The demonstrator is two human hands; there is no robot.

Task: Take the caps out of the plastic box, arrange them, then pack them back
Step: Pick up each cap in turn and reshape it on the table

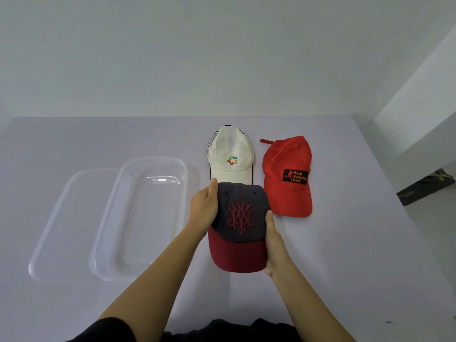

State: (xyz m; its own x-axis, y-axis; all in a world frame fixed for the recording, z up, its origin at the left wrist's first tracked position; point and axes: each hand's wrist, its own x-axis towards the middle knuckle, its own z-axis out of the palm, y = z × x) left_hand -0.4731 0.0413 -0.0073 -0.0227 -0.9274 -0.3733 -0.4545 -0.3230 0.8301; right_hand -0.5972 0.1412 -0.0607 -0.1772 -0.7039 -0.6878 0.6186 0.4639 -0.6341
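Both hands hold the dark grey cap [240, 213] with the maroon brim, the left hand [204, 208] closed around the crown's side and the right hand [272, 245] gripping the brim's edge, just in front of the white cap [230, 154] and red cap [287, 176] lying side by side toward the table's [345, 243] far edge. This looks like the arranging step, since the plastic box [145, 218] left of the caps appears empty; the next move calls for setting this cap down in line. Whether the cap rests on the table or hovers is unclear, and the fingers underneath are hidden.
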